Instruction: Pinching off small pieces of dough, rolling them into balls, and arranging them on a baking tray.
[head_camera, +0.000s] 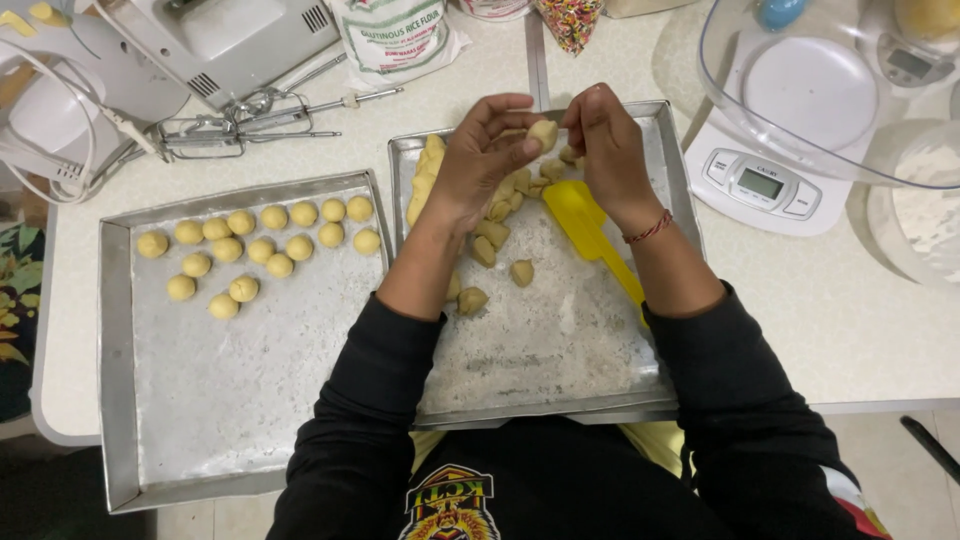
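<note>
The small lump of yellow dough (543, 133) sits pinched between the two hands, raised above the far end of the right-hand metal tray (560, 370). The left hand (482, 160) curls around it from the left, thumb and fingertips closed on its near and left faces; the right hand (605, 145) meets it from the right, fingers bent and closed on its far right edge, so both hands grip the same piece and neither is nearer than the other. The lump is roughly blocky, not yet round, with no clear long axis. Directly beneath the hands, on the floured tray floor, lies the heap of cut dough pieces (497, 215), trailing toward the person's body, and just right of that heap, under the right wrist, a yellow spatula (585, 225) lies slanting toward the near right corner. Well to the left of the left hand, on a second metal tray (200, 420), stand the rolled dough balls (262, 249) in loose rows at its far end. Both trays rest on the pale surface (860, 330).
</note>
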